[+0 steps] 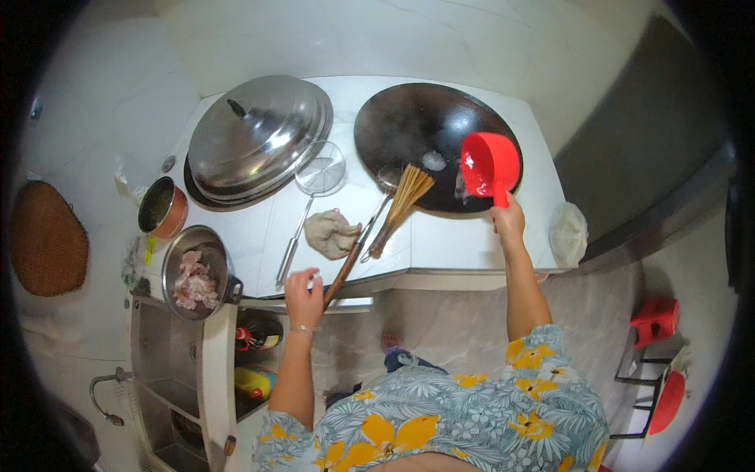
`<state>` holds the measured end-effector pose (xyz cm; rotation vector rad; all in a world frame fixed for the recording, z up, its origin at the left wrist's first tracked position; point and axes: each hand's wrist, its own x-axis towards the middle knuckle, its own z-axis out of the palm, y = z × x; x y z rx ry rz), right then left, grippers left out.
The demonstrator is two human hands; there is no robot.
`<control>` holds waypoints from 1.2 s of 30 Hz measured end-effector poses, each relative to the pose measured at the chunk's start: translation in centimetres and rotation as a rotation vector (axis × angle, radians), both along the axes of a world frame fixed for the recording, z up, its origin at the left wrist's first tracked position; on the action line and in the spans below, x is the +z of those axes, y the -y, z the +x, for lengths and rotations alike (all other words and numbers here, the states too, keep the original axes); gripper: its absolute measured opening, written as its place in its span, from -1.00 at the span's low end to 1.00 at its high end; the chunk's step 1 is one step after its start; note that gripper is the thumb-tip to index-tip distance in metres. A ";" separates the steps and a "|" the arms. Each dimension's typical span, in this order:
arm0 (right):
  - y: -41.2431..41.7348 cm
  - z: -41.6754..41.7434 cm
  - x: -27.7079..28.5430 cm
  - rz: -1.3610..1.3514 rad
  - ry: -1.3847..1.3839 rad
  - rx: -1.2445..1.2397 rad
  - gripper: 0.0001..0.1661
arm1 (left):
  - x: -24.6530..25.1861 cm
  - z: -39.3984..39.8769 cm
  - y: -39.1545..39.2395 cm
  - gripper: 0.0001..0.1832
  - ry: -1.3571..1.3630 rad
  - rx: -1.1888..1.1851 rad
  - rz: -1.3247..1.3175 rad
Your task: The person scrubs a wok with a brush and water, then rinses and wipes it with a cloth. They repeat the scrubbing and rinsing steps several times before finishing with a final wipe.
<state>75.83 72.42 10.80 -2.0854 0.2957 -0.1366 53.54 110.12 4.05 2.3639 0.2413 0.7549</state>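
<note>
My right hand (508,223) grips the handle of a red plastic water scoop (504,158), tilted over the right side of a big dark wok (407,121). Clear water runs from the scoop's edge, and a little whitish liquid lies in the wok. My left hand (304,296) holds nothing, its fingers loosely bent and apart at the counter's front edge. Close to it are the handle of a wire skimmer (320,168) and the wooden handle of a ladle (343,271). A bamboo wok brush (407,200) rests against the wok's rim, and a crumpled cloth (330,233) lies between the tools.
A domed metal lid (253,141) covers a second wok at left. Beside it stand a copper-coloured pot (171,212) and a metal bowl (224,253) holding raw meat (193,283). A sink (168,342) is at lower left. A whitish plastic bag (568,236) sits at the counter's right corner.
</note>
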 end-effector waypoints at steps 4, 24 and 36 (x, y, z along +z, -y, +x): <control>5.5 4.3 -4.9 -0.326 0.067 -0.113 -0.39 | 0.2 6.7 -0.6 -0.84 -0.116 0.109 -0.065; -4.4 -1.3 -2.2 1.080 -0.277 0.571 -0.57 | 2.0 4.2 10.6 -0.80 -0.246 -0.083 -0.828; -18.4 -2.7 -7.1 -0.418 -0.179 0.410 -0.36 | 1.0 5.2 -3.6 -0.79 0.080 0.296 -1.228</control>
